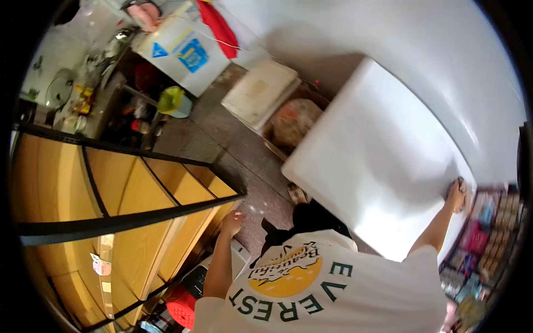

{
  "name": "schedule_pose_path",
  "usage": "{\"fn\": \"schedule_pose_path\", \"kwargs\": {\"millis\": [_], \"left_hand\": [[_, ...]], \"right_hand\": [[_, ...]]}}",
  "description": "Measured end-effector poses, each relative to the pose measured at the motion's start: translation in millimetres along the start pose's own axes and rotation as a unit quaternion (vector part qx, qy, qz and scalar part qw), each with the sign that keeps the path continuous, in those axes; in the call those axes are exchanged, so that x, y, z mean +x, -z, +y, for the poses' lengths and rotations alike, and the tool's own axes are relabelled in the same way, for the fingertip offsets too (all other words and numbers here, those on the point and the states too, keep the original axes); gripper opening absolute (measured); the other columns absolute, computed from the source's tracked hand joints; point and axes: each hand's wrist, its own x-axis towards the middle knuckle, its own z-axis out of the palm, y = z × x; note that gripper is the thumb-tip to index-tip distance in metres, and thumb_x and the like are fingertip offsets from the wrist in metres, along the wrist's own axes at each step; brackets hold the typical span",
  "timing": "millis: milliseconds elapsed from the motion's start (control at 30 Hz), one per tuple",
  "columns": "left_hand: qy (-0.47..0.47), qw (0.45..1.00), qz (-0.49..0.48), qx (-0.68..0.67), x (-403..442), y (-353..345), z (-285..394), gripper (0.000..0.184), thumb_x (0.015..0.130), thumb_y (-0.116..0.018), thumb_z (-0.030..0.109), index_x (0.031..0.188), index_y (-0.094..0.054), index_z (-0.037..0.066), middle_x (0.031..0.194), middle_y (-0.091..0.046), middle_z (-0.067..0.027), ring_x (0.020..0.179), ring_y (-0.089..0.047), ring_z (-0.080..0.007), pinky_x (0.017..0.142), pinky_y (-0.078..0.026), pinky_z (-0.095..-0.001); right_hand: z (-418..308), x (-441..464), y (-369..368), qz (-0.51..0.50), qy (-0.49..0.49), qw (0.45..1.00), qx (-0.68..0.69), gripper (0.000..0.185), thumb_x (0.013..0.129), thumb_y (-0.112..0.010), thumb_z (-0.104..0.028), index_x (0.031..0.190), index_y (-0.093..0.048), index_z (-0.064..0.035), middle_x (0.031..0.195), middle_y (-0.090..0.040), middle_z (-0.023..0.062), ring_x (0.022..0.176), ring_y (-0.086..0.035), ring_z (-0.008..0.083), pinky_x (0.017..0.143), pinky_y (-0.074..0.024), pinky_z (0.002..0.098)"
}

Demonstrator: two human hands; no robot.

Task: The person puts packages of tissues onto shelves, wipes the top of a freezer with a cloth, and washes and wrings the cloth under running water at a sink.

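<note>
My left hand [233,222] hangs low beside the end of a black-framed wooden shelf unit [133,217], its fingers loosely curled with a gap between them and nothing visible in them. On the right, my arm reaches out over a large smooth white box-like unit [383,161]. My right hand [458,195] is at its far right edge, with bent fingers against the white surface. The exact grip of the fingertips is hard to make out.
Beyond the white unit stand an open carton [272,145] with a wrapped bundle and a pale foam box [261,91]. A lined bin [175,102] is farther left. Packed goods [488,233] line the right; a red stool [181,307] stands lower left.
</note>
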Motion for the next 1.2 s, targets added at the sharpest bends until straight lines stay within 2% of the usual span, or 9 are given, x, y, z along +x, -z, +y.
{"fn": "schedule_pose_path", "kwargs": {"millis": [167, 233, 367, 433, 500, 633, 800, 1033, 1200], "left_hand": [[0.048, 0.994, 0.0, 0.102, 50, 57, 68, 0.038, 0.079, -0.052, 0.031, 0.102, -0.055, 0.001, 0.101, -0.057, -0.0189, 0.095, -0.054, -0.0319, 0.078, -0.043, -0.0358], [0.052, 0.987, -0.018, 0.15, 56, 93, 109, 0.042, 0.078, -0.052, 0.034, 0.103, -0.054, 0.001, 0.104, -0.056, -0.019, 0.097, -0.052, -0.0326, 0.081, -0.042, -0.0351], [0.036, 0.991, 0.031, 0.128, 115, 148, 107, 0.043, 0.078, -0.052, 0.035, 0.104, -0.054, 0.001, 0.104, -0.055, -0.0191, 0.098, -0.051, -0.0326, 0.082, -0.041, -0.0359], [0.04, 0.983, 0.019, 0.176, 143, 185, 96, 0.043, 0.079, -0.052, 0.036, 0.104, -0.054, 0.001, 0.104, -0.056, -0.0183, 0.096, -0.052, -0.0329, 0.081, -0.042, -0.0366], [0.061, 0.99, -0.011, 0.13, 157, 233, 95, 0.04, 0.078, -0.052, 0.034, 0.098, -0.056, 0.0, 0.102, -0.056, -0.0201, 0.095, -0.052, -0.0347, 0.078, -0.043, -0.0395], [0.04, 0.983, -0.003, 0.181, 246, 300, 7, 0.035, 0.083, -0.047, 0.029, 0.106, -0.054, 0.004, 0.093, -0.059, -0.0151, 0.083, -0.055, -0.0273, 0.072, -0.045, -0.0367], [0.068, 0.992, 0.029, 0.099, 304, 388, -16, 0.04, 0.079, -0.048, 0.028, 0.104, -0.055, -0.003, 0.108, -0.052, -0.0233, 0.097, -0.051, -0.0371, 0.08, -0.043, -0.0414], [0.059, 0.988, 0.132, -0.045, 390, 480, -6, 0.036, 0.075, -0.051, 0.028, 0.099, -0.058, 0.003, 0.1, -0.058, -0.0173, 0.094, -0.054, -0.0341, 0.079, -0.044, -0.0404], [0.173, 0.939, 0.211, -0.211, 376, 568, 3, 0.038, 0.075, -0.054, 0.029, 0.104, -0.056, 0.004, 0.102, -0.058, -0.0146, 0.096, -0.054, -0.0302, 0.08, -0.044, -0.0385]], "right_hand": [[-211, -89, -72, -0.094, 0.27, 0.936, 0.206, 0.064, 0.068, -0.062, -0.044, 0.118, -0.046, -0.008, 0.113, -0.052, 0.0148, 0.106, -0.047, 0.0299, 0.09, -0.0344, 0.04], [-283, -171, -70, -0.214, 0.418, 0.829, 0.304, 0.059, 0.07, -0.063, -0.031, 0.119, -0.044, -0.0042, 0.115, -0.05, 0.0174, 0.108, -0.045, 0.032, 0.091, -0.0334, 0.0403], [-344, -284, -48, -0.058, 0.589, 0.768, 0.244, 0.058, 0.072, -0.058, -0.024, 0.122, -0.041, -0.0005, 0.12, -0.046, 0.0185, 0.114, -0.04, 0.0312, 0.098, -0.0268, 0.0404], [-342, -274, -65, -0.235, 0.512, 0.727, 0.394, 0.061, 0.074, -0.056, -0.031, 0.125, -0.039, -0.0017, 0.124, -0.043, 0.0184, 0.115, -0.039, 0.0294, 0.099, -0.025, 0.0409], [-338, -275, -68, -0.094, 0.571, 0.749, 0.322, 0.065, 0.077, -0.052, -0.038, 0.128, -0.034, -0.0037, 0.127, -0.04, 0.0191, 0.115, -0.04, 0.0299, 0.098, -0.0283, 0.0391], [-326, -286, -78, -0.069, 0.346, 0.905, 0.24, 0.071, 0.073, -0.061, -0.03, 0.131, -0.028, -0.0059, 0.126, -0.041, 0.0181, 0.116, -0.04, 0.0323, 0.094, -0.0324, 0.0363], [-412, -344, -65, -0.06, 0.241, 0.966, 0.077, 0.034, 0.075, -0.051, -0.035, 0.1, -0.061, -0.0147, 0.098, -0.061, 0.0045, 0.079, -0.056, 0.0212, 0.069, -0.0443, 0.0328], [-654, -509, -220, -0.511, 0.264, 0.755, 0.315, 0.049, 0.077, -0.06, -0.026, 0.116, -0.042, -0.0022, 0.105, -0.051, 0.0127, 0.093, -0.051, 0.025, 0.078, -0.0451, 0.0343], [-826, -791, -244, -0.617, 0.467, 0.611, 0.165, 0.049, 0.072, -0.062, -0.023, 0.112, -0.047, 0.0006, 0.105, -0.053, 0.0116, 0.092, -0.052, 0.0211, 0.078, -0.0435, 0.031]]}}
